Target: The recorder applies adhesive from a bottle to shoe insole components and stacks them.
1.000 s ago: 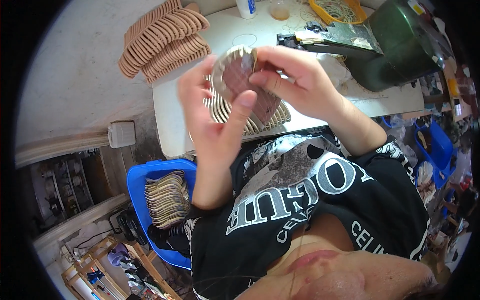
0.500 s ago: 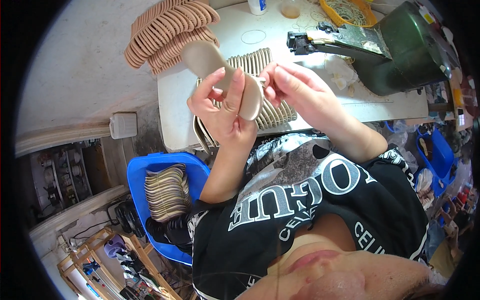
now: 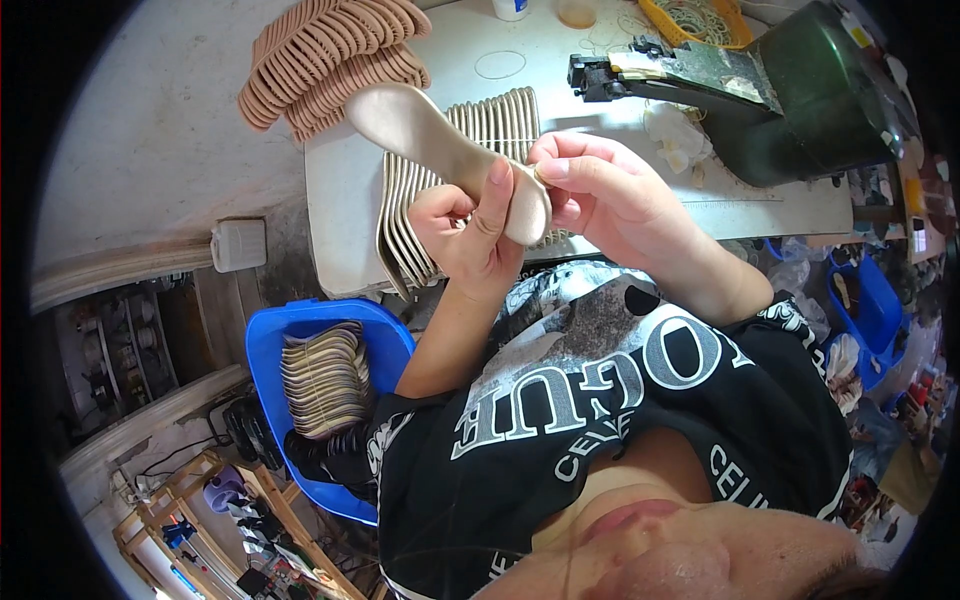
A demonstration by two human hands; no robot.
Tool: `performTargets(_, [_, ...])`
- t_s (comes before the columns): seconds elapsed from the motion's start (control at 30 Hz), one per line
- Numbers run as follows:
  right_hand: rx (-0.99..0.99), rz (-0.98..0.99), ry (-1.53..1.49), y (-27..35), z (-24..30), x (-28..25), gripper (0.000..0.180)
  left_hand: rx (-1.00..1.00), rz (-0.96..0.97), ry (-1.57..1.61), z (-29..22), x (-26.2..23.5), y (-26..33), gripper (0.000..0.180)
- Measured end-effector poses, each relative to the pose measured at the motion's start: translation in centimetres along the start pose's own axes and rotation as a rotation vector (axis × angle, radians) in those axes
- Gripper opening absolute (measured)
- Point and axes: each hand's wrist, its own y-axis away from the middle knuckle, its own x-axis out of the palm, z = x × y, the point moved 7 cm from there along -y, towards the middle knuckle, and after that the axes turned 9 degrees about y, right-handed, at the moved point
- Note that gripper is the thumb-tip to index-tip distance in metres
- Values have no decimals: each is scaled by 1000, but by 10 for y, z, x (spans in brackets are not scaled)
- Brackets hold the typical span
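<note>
A shiny beige-gold shoe insole (image 3: 415, 125) is held slantwise over the table, its broad end at the far left and its narrower heel end close to me. My left hand (image 3: 470, 235) grips it near the heel, thumb across the upper face and other fingers curled behind. At the heel's right edge my right hand (image 3: 610, 195) pinches with thumb and forefinger; whether a loose bit of material sits in that pinch is too small to tell. Under both hands, a row of similar beige insoles (image 3: 500, 115) stands on edge on the white table (image 3: 335, 190).
Pinkish-tan insoles (image 3: 340, 45) are stacked at the far left. A dark green machine (image 3: 815, 100) with a black-ended arm stands at the right. Behind it is a yellow basket (image 3: 742, 32) of rubber bands. A blue basin (image 3: 268, 345) with bundled insoles (image 3: 325, 385) sits lower left.
The insole has turned so its upper face catches more light. My left hand's fingers have curled in and slid toward the heel. My right thumb and forefinger have closed at the edge.
</note>
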Motion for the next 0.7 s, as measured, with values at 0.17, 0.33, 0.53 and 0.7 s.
performTargets(0.17, [-96, 31, 57, -3, 0, -4, 13, -276, 6, 185, 10, 8, -2, 60])
performTargets(0.33, [-167, 66, 479, 4, 11, -3, 8, -1242, -205, 1015, 41, 19, 25, 51])
performTargets(0.53, [-221, 143, 686, 4, 4, 8, 12, -1390, -269, 1517, 27, 42, 19, 49])
performTargets(0.7, [45, 31, 570, 9, -7, -2, 14, -1164, -290, 1230, 33, 30, -3, 36])
